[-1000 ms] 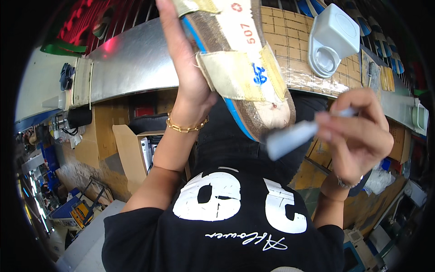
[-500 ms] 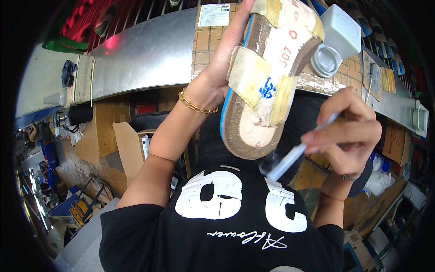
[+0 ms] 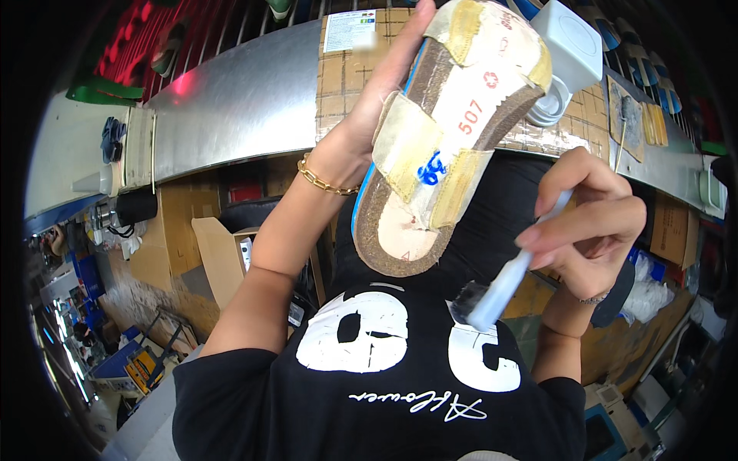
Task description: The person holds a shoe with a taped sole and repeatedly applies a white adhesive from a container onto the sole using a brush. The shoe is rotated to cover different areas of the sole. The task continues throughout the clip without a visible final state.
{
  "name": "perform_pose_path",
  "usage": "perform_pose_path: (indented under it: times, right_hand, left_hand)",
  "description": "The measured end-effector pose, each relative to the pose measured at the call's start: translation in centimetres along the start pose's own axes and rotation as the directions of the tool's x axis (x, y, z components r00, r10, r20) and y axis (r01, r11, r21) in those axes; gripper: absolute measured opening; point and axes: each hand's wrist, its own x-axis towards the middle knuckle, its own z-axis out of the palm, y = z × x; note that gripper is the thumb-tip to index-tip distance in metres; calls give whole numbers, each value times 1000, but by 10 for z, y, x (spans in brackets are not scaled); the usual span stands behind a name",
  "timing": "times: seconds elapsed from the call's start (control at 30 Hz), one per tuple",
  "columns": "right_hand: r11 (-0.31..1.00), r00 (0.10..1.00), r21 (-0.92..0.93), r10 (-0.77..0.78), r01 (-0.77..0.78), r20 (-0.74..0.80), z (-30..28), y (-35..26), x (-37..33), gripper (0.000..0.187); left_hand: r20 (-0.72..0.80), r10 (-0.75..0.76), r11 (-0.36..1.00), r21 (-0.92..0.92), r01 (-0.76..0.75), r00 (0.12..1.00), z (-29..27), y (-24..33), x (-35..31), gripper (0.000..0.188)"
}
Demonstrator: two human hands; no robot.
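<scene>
My left hand (image 3: 375, 107) is wrapped around the far left side of a half-made sandal (image 3: 396, 211), its underside turned toward me. A brown cork edge rims the sandal, and yellowish strap ends are folded over a pale inner sole with red and blue markings. A thin blue edge shows along its left side. To its right, my right hand (image 3: 603, 223) is closed on the pale blue handle of a brush (image 3: 507, 284). The brush's dark bristles point left, below and apart from the sandal. Some of the left fingers are hidden behind the sandal.
A metal worktop (image 3: 238, 100) with a taped cardboard sheet (image 3: 334, 100) runs across ahead of me. A white plastic container (image 3: 569, 46) and a white round lid or cup (image 3: 547, 107) stand beyond the sandal. An open cardboard box (image 3: 219, 250) is below at left.
The sandal has shifted slightly left and turned a little. The brush has moved away from its lower end, down and to the right, and its bristles now show more clearly.
</scene>
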Motion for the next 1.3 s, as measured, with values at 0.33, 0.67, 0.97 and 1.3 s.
perform_pose_path:
  times: [0.33, 0.67, 0.97, 1.3]
  right_hand:
    - [796, 890, -590, -358, 133, -282, 33, 35, 78, 28]
    - [974, 873, -31, 185, -223, -452, 2, 75, 66, 10]
    - [948, 910, -81, 269, -308, -315, -3, 86, 45, 12]
    - [948, 926, -15, 305, -316, -222, 0, 85, 28, 19]
  left_hand:
    - [-151, -135, 908, -415, 61, 979, -66, -7, -35, 84]
    - [-495, 98, 731, -554, -400, 864, -332, 87, -6, 65]
    - [-822, -270, 584, -554, -593, 502, -463, 104, 47, 89]
    - [-700, 169, -29, 700, 713, 694, -323, 74, 166, 102]
